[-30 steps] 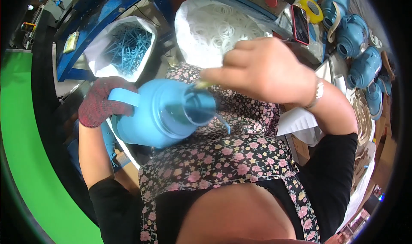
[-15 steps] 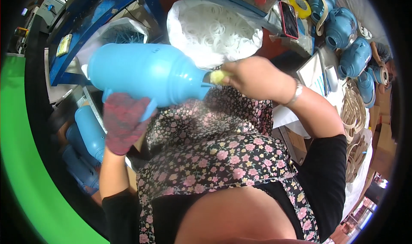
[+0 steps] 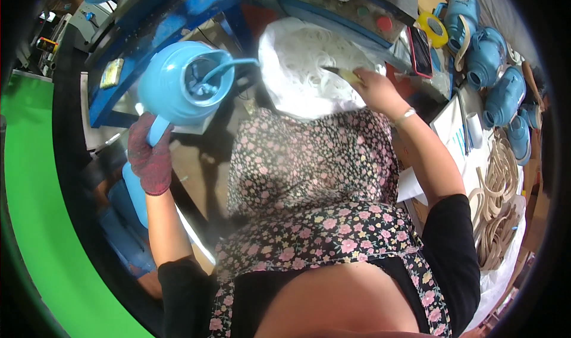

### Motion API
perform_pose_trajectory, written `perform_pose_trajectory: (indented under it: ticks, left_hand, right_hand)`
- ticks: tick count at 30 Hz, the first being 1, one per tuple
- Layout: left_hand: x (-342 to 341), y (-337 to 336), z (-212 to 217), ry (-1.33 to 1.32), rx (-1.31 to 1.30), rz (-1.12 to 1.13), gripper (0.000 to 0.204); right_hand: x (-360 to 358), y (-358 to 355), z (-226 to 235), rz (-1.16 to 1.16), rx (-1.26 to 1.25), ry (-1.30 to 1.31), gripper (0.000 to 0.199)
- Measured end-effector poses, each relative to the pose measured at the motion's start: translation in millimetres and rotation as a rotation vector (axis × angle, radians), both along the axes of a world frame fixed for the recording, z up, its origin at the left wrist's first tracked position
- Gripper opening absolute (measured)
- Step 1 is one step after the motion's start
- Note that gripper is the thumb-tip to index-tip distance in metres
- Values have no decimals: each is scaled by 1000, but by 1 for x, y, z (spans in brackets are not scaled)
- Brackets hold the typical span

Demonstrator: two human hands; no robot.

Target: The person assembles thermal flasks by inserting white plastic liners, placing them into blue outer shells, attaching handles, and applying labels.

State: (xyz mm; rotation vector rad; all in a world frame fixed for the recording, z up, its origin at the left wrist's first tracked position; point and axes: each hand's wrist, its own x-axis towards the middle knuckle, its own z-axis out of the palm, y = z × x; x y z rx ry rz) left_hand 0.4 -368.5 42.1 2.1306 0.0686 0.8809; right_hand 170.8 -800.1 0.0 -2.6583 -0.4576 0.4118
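My left hand (image 3: 150, 159), in a dark red glove, is closed on the handle of a light-blue plastic thermos casing (image 3: 162, 85). The casing's round mouth faces right, with small blue pieces visible inside. A curved blue strip (image 3: 235, 63) sticks out past its rim. In my bare right hand (image 3: 380, 93) is a small knife (image 3: 347, 74) with a yellowish handle, its dark blade pointing left. The knife is above a white bag (image 3: 276, 94) full of translucent white plastic rings (image 3: 321, 52), well apart from the casing.
More blue casings stand at the far right (image 3: 504, 94) and lie low on the left (image 3: 128, 231). Beige straps (image 3: 496, 171) are heaped on the right. A phone (image 3: 420, 51) and a yellow tape roll (image 3: 432, 29) sit near a control box with a red button (image 3: 384, 23).
The casing has swung from lying sideways to showing its mouth, and moved up. My right hand has drawn the knife away from the mouth, toward the upper right.
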Motion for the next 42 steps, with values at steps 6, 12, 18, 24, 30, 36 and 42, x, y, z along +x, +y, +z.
perform_pose_trajectory:
  ticks: [6,12,18,24,30,36,42]
  left_hand:
    - [24,13,-12,19,-15,-78,36]
    - [45,5,-6,50,176,-110,31]
    - [32,7,-16,89,-147,0,35]
    - [41,14,-14,142,409,-74,38]
    - [-5,33,0,301,506,99,38]
    - [-87,62,24,199,-147,534,37]
    - [-108,34,48,-28,-134,535,30]
  right_hand:
    - [-2,111,19,-6,971,202,38]
    - [-5,193,75,393,667,-537,17]
    - [27,177,82,514,431,-498,15]
    - [27,158,62,546,363,-135,25]
    - [36,111,79,157,611,417,20]
    - [41,135,71,10,908,151,23]
    - [38,212,-42,224,568,-198,56]
